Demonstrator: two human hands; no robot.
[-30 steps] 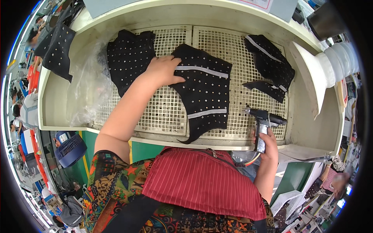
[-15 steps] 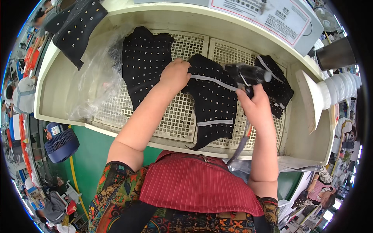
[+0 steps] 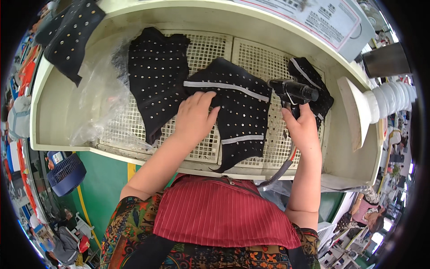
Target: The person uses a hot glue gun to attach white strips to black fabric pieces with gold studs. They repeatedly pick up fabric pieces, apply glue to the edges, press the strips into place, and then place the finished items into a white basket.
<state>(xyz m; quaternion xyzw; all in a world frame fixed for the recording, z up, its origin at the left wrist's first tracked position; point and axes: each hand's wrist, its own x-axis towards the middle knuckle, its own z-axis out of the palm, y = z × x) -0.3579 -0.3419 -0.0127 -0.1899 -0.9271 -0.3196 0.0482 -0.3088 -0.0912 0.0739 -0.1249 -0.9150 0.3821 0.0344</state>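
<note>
A black studded fabric piece (image 3: 239, 107) with two pale strips lies on the grated floor of a cream tray. My left hand (image 3: 196, 116) rests at its left edge, fingers stretched and thumb apart. In my right hand (image 3: 302, 130) is a black spray gun (image 3: 293, 92) with a hose (image 3: 277, 175) trailing toward my apron. The gun sits just off the right edge of the fabric. Another studded piece (image 3: 156, 71) lies to the left. A smaller dark piece (image 3: 313, 83) with a pale strip lies behind the gun, partly hidden.
The cream tray's rim (image 3: 112, 157) runs along my front. Crumpled clear plastic (image 3: 101, 103) fills the left end, with studded fabric (image 3: 74, 38) draped over the corner. A white hood on a ribbed duct (image 3: 389, 103) stands at right. A blue fan (image 3: 67, 175) is at lower left.
My left hand has come down off the upper pale strip toward me, its fingers spreading. The spray gun has shifted slightly right and down in my right hand.
</note>
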